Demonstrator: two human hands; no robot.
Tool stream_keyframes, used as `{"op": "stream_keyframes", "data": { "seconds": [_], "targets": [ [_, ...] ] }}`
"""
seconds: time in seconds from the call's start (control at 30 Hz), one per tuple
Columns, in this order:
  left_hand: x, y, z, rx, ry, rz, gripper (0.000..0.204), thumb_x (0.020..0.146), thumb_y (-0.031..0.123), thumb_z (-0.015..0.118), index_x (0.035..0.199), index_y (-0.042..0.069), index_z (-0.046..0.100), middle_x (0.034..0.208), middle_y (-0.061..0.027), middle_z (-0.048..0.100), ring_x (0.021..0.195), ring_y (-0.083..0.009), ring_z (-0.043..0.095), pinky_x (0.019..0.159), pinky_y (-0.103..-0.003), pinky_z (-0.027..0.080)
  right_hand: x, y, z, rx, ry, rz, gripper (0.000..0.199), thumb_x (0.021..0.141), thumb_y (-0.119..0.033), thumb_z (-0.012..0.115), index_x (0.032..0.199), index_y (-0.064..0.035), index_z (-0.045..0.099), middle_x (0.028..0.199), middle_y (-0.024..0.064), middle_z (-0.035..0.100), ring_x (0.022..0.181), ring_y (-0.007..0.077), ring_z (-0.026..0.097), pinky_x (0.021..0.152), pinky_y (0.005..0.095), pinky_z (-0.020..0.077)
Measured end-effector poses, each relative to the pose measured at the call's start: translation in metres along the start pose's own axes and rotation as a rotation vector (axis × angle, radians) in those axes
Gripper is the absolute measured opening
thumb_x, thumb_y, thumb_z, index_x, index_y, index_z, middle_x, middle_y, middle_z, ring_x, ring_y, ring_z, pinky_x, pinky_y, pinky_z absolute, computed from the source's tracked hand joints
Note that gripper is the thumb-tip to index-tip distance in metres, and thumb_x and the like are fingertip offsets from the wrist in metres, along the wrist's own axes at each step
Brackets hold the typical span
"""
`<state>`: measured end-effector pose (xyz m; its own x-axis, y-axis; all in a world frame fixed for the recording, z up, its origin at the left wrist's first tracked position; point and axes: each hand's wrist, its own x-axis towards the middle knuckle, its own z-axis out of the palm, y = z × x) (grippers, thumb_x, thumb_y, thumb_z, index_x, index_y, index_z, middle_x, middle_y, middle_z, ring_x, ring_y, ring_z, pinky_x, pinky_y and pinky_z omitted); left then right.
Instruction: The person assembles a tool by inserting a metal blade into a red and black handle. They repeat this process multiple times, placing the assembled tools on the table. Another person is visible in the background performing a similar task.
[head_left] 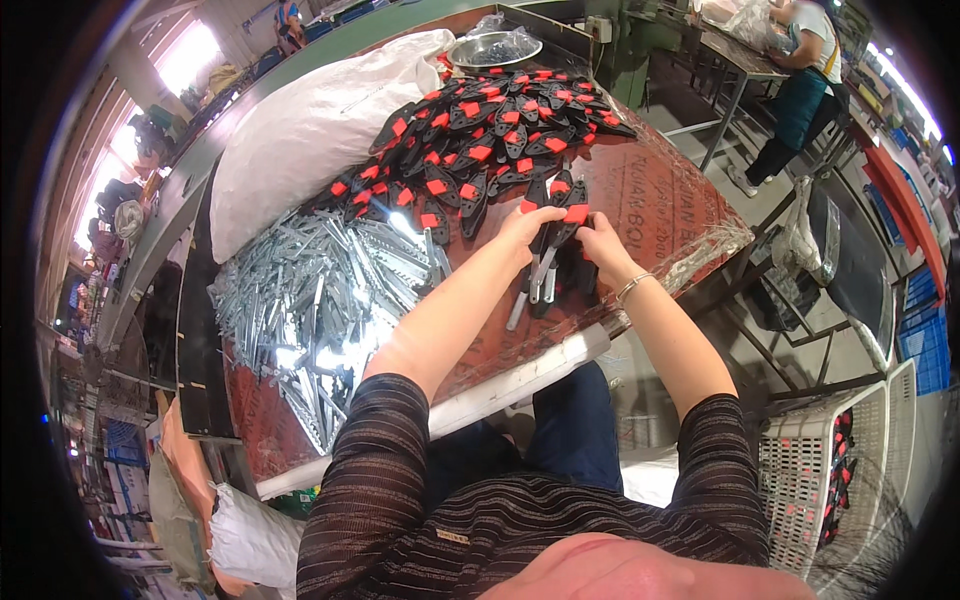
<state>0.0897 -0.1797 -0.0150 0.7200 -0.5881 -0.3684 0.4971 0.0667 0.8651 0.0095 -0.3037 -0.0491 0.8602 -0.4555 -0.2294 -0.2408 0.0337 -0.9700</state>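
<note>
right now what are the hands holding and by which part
Both hands, left and right, hold a black clamp by its red-tabbed head end; its metal bar points down.

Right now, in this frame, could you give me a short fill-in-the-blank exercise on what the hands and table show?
1. Both hands, left hand and right hand, hold a black clamp part with a ____ button.
2. The pile of silver metal bars lies to the person's ____.
3. The round metal bowl stands at the table's ____ end.
4. On the right wrist sits a ____.

Missing words: red; left; far; bracelet
</note>
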Motion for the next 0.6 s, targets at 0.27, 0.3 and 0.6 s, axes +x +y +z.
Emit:
{"op": "stream_keyframes", "data": {
  "seconds": [0.27,0.3,0.6],
  "targets": [
    [0.008,-0.005,-0.024,-0.130,0.018,-0.064,0.019,0.076,0.017,0.067,0.093,0.008,0.064,0.088,-0.0055,0.067,0.075,-0.0186,0.065,0.070,-0.038,0.052,-0.005,-0.002,0.023,0.461,-0.107,0.023,0.060,0.080,-0.035,0.064,0.122,0.0000,0.038,0.115,0.0121,0.049,0.104,0.0182,0.049,0.085,0.0327,0.0425],
    [0.006,-0.004,-0.024,-0.131,0.036,-0.059,0.019,0.076,0.017,0.067,0.093,0.008,0.064,0.088,-0.0054,0.067,0.075,-0.0187,0.065,0.070,-0.038,0.052,-0.009,-0.001,0.028,0.427,-0.089,-0.025,0.065,0.078,-0.034,0.067,0.123,0.0008,0.036,0.116,0.0129,0.049,0.104,0.0185,0.050,0.085,0.0332,0.0433],
    [-0.009,-0.005,-0.045,-0.293,-0.101,-0.153,0.021,0.076,0.017,0.066,0.093,0.006,0.063,0.087,-0.0063,0.067,0.076,-0.0184,0.065,0.072,-0.036,0.053,-0.028,-0.017,0.030,0.530,-0.248,0.059,0.038,0.075,-0.018,0.071,0.102,0.0028,0.055,0.091,0.0087,0.062,0.075,0.0156,0.062,0.066,0.0274,0.0523]
  ]
}}
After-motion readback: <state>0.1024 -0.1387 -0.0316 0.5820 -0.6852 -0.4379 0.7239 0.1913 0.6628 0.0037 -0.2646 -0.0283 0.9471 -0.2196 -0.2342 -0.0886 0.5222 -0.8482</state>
